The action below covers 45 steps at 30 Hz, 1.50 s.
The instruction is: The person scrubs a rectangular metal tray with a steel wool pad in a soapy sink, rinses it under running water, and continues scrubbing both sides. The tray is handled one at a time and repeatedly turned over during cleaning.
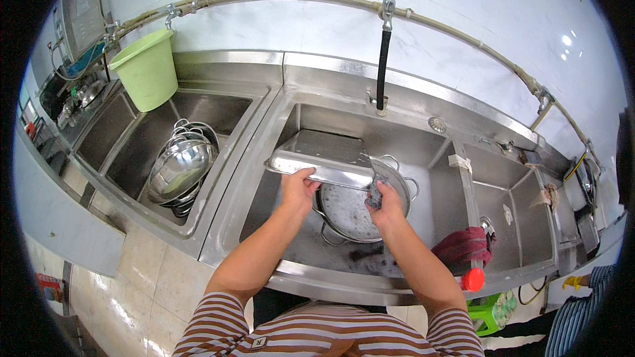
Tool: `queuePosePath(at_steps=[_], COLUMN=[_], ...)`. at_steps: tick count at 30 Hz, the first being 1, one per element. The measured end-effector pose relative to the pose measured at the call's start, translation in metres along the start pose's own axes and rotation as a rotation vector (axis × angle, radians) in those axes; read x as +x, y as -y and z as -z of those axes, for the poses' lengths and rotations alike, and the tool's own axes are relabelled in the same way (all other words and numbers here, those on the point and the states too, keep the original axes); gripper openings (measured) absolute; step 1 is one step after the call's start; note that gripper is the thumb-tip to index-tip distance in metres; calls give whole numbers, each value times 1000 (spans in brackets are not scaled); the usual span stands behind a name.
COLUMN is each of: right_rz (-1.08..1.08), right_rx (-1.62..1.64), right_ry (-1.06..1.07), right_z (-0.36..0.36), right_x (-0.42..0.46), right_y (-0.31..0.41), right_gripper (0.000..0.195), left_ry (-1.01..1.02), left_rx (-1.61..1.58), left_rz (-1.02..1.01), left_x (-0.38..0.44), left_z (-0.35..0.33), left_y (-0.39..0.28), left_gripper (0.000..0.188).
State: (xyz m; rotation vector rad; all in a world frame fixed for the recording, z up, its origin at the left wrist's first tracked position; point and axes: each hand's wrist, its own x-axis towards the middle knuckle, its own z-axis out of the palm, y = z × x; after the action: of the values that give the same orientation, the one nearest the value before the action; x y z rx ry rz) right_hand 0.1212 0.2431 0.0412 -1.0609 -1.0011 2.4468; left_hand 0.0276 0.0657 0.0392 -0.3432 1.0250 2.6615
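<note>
A rectangular stainless steel pan (pixel 322 151) is tilted above the middle sink basin (pixel 268 193). My left hand (pixel 298 189) grips its near rim, thumb on the outer metal wall. My right hand (pixel 388 204) holds a grey scouring pad (pixel 376 193) against the pan's right-hand end. Underneath, a round two-handled metal pot (pixel 347 213) with foamy liquid sits in the basin, partly hidden by the pan and my hands. Another looped handle shows below its rim. Suds and dark water lie around the pot.
Shiny metal pots (pixel 183 168) are stacked in the left basin, below a light green bucket (pixel 146 69). A black hose (pixel 383 69) hangs from a wall tap. A dark red cloth (pixel 461 248) and a red cap (pixel 473 279) lie at the right divider. Another person's striped sleeve (pixel 580 317) appears lower right.
</note>
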Motion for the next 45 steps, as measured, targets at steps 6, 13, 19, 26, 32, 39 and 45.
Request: queuePosePath(at_steps=[6, 13, 19, 26, 32, 39, 45], right_rz=[21, -2, -5, 7, 36, 140, 585], right_rx=[2, -17, -8, -3, -42, -369, -2082], right_ry=[52, -18, -8, 39, 13, 25, 667], right_z=[7, -1, 0, -1, -3, 63, 116], right_x=[14, 7, 6, 0, -4, 60, 75], right_y=[-3, -1, -2, 0, -3, 10, 25], right_gripper=[20, 20, 32, 58, 43, 15, 44], left_ry=[64, 74, 110, 195, 169, 183, 176], left_rx=[31, -51, -141, -116, -81, -133, -188], left_rz=[124, 207, 335, 479, 468, 418, 447], left_x=[-5, 2, 12, 1, 7, 5, 7], left_z=[2, 9, 16, 9, 14, 7, 9], left_y=[19, 19, 26, 26, 27, 25, 26], left_gripper=[21, 21, 20, 18, 17, 19, 20])
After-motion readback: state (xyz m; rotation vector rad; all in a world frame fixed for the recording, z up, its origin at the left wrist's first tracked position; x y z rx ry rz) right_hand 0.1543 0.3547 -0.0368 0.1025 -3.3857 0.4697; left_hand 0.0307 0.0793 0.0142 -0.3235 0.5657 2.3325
